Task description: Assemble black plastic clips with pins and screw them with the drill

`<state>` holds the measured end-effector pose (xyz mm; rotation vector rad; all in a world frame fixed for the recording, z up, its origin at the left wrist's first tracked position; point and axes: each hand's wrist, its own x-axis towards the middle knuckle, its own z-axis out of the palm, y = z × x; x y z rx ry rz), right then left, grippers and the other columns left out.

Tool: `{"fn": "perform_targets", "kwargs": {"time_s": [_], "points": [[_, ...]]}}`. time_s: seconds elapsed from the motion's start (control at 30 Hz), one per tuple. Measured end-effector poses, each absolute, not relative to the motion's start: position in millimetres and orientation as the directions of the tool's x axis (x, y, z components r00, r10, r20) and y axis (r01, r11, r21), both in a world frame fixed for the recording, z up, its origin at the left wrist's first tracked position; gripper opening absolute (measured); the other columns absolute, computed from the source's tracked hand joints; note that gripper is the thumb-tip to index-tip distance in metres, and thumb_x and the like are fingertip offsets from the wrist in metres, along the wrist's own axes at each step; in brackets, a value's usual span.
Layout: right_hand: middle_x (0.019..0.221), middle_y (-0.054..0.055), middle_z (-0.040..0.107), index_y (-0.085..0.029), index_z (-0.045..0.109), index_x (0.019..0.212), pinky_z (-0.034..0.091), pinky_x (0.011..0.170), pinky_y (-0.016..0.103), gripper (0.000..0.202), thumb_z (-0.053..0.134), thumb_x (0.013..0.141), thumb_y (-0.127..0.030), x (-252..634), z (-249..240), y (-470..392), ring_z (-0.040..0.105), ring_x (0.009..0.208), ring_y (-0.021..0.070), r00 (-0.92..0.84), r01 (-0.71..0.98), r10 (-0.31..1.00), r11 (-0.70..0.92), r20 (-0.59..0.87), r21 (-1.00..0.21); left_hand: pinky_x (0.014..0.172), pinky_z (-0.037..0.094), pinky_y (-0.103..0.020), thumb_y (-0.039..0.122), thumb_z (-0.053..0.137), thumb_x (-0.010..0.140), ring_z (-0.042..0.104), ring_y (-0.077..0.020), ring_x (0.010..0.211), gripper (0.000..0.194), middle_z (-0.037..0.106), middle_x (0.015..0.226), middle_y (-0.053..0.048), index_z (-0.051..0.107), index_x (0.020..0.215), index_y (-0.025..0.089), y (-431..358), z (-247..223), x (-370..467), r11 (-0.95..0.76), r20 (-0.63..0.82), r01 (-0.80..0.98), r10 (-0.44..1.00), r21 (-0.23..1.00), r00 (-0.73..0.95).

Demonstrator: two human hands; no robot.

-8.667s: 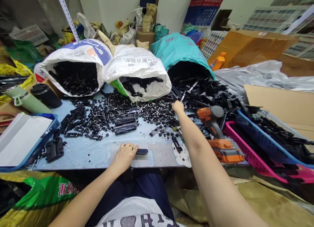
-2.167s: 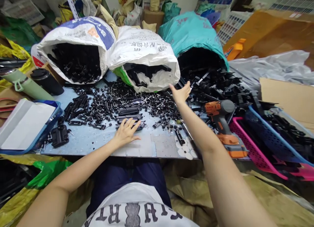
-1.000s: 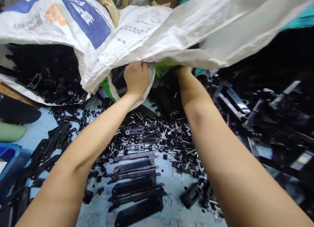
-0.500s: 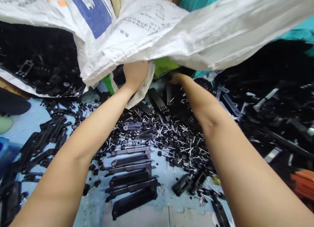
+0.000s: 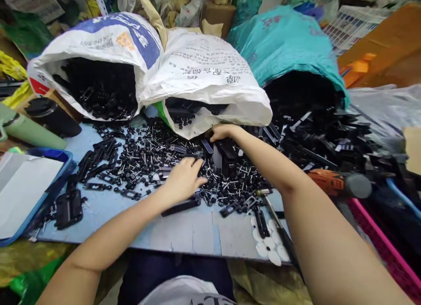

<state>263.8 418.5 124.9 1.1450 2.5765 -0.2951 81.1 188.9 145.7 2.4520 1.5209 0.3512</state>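
My left hand [image 5: 184, 178] hovers over the black plastic parts [image 5: 138, 153] in the middle of the table, thumb and fingers apart. No item shows in it. My right hand [image 5: 222, 131] is at the lower lip of the middle white woven bag [image 5: 210, 70], its fingers curled in. Whether it pinches the bag's edge or a part below it, I cannot make out. Just below that hand lie larger flat black pieces [image 5: 226, 158]. Small black pieces with metal pins [image 5: 213, 191] are strewn around both hands. Long black bars [image 5: 180, 206] lie partly hidden beneath my left hand.
Another white bag [image 5: 98, 41] of black parts lies open at left, a teal bag [image 5: 289, 46] at right. An orange power drill [image 5: 329, 182], a screwdriver [image 5: 279, 228] and a pink basket [image 5: 378, 248] are on the right. At left are a blue tray [image 5: 67, 158] and a black-lidded cup [image 5: 54, 116].
The middle bag's mouth has dropped lower, and the view has pulled back. My left hand has come out of the bag towards me over the parts; my right hand stays near the bag's lip.
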Motion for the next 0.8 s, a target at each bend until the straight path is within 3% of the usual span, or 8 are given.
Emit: {"fn": "perform_targets", "kwargs": {"time_s": [0.1, 0.2, 0.3, 0.37, 0.47, 0.57, 0.67, 0.8], "points": [[0.109, 0.003, 0.065, -0.022, 0.069, 0.103, 0.042, 0.086, 0.027, 0.034, 0.063, 0.069, -0.02, 277, 144, 392, 0.057, 0.098, 0.0191, -0.67, 0.695, 0.603, 0.714, -0.433, -0.082, 0.106, 0.032, -0.046, 0.044, 0.06, 0.079, 0.03, -0.0347, 0.133, 0.069, 0.037, 0.141, -0.023, 0.041, 0.134, 0.007, 119, 100, 91, -0.34, -0.047, 0.91, 0.932, 0.236, 0.36], [0.119, 0.005, 0.06, -0.025, 0.069, 0.102, 0.037, 0.093, 0.041, 0.032, 0.06, 0.072, -0.027, 309, 157, 360, 0.05, 0.107, 0.026, -0.608, 0.74, 0.709, 0.669, -0.358, 0.067, 0.108, 0.025, -0.053, 0.038, 0.057, 0.081, 0.022, -0.036, 0.136, 0.067, 0.027, 0.146, -0.023, 0.038, 0.137, 0.008, 85, 60, 91, -0.211, -0.037, 0.969, 0.975, 0.132, 0.217], [0.124, 0.006, 0.056, -0.027, 0.069, 0.102, 0.028, 0.096, 0.056, 0.029, 0.053, 0.079, -0.032, 347, 159, 321, 0.044, 0.113, 0.0302, -0.528, 0.794, 0.809, 0.578, -0.256, 0.189, 0.111, 0.021, -0.051, 0.027, 0.045, 0.086, 0.021, -0.0301, 0.138, 0.055, 0.027, 0.147, -0.017, 0.036, 0.139, 0.015, 83, 42, 72, -0.264, 0.051, 0.96, 0.964, 0.095, 0.26], [0.129, 0.009, 0.052, -0.024, 0.067, 0.106, 0.021, 0.098, 0.06, 0.031, 0.049, 0.082, -0.03, 364, 155, 294, 0.04, 0.117, 0.031, -0.503, 0.811, 0.85, 0.527, -0.158, 0.253, 0.112, 0.019, -0.05, 0.024, 0.04, 0.087, 0.022, -0.0271, 0.138, 0.053, 0.029, 0.147, -0.014, 0.036, 0.139, 0.018, 91, 39, 56, -0.344, 0.092, 0.934, 0.938, 0.1, 0.335], [0.137, 0.012, 0.045, -0.019, 0.056, 0.123, 0.017, 0.104, 0.054, 0.043, 0.047, 0.081, -0.022, 360, 143, 263, 0.036, 0.123, 0.0286, -0.562, 0.788, 0.827, 0.545, -0.028, 0.288, 0.112, 0.017, -0.051, 0.025, 0.042, 0.086, 0.022, -0.026, 0.138, 0.053, 0.031, 0.147, -0.012, 0.037, 0.139, 0.019, 106, 41, 40, -0.398, 0.108, 0.909, 0.916, 0.123, 0.387], [0.136, 0.011, 0.047, -0.017, 0.05, 0.129, 0.024, 0.102, 0.042, 0.047, 0.043, 0.082, -0.015, 325, 130, 251, 0.038, 0.123, 0.0235, -0.654, 0.709, 0.749, 0.655, -0.106, 0.261, 0.112, 0.015, -0.05, 0.027, 0.043, 0.086, 0.022, -0.0252, 0.138, 0.054, 0.03, 0.148, -0.011, 0.036, 0.139, 0.02, 114, 43, 39, -0.382, 0.104, 0.916, 0.923, 0.12, 0.371], [0.121, 0.011, 0.059, -0.018, 0.059, 0.116, 0.033, 0.091, 0.036, 0.038, 0.047, 0.08, -0.014, 283, 123, 253, 0.048, 0.113, 0.0238, -0.613, 0.689, 0.744, 0.668, -0.265, 0.281, 0.111, 0.016, -0.051, 0.028, 0.044, 0.086, 0.022, -0.026, 0.138, 0.054, 0.03, 0.147, -0.012, 0.036, 0.139, 0.019, 113, 47, 48, -0.354, 0.105, 0.928, 0.933, 0.119, 0.343], [0.102, 0.012, 0.066, -0.015, 0.065, 0.091, 0.035, 0.085, 0.033, 0.022, 0.061, 0.07, -0.015, 259, 132, 258, 0.053, 0.105, 0.0257, -0.594, 0.688, 0.757, 0.653, -0.272, 0.316, 0.11, 0.021, -0.046, 0.029, 0.044, 0.086, 0.027, -0.0249, 0.136, 0.05, 0.041, 0.141, -0.013, 0.039, 0.135, 0.018, 106, 61, 42, -0.327, 0.227, 0.926, 0.932, 0.187, 0.283]]}}
